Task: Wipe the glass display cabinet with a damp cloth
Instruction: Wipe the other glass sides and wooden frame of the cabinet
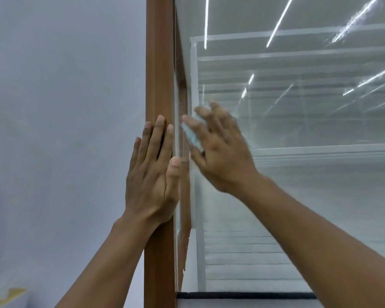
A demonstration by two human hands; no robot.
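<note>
Glass display cabinet (309, 207) fills the picture from 12 round to 5 o'clock, its pane streaked with reflected strip lights (280, 21) towards 1 o'clock, with glass shelves (325, 150) showing inside. Its brown wooden corner post (159, 63) runs upright through the middle, and a pale grey wall (65, 107) lies at 9 o'clock. Left hand (152, 174) lies flat against the post, just off centre at 8 o'clock, fingers straight and together, holding nothing. Right hand (222, 156), motion-blurred, sits on the pane at 3 o'clock of the left one, fingers spread and nearly straight, pressing a pale blue-white cloth (192, 137) to the glass. The cloth peeks out at that hand's 9 o'clock edge, between thumb and forefinger.
</note>
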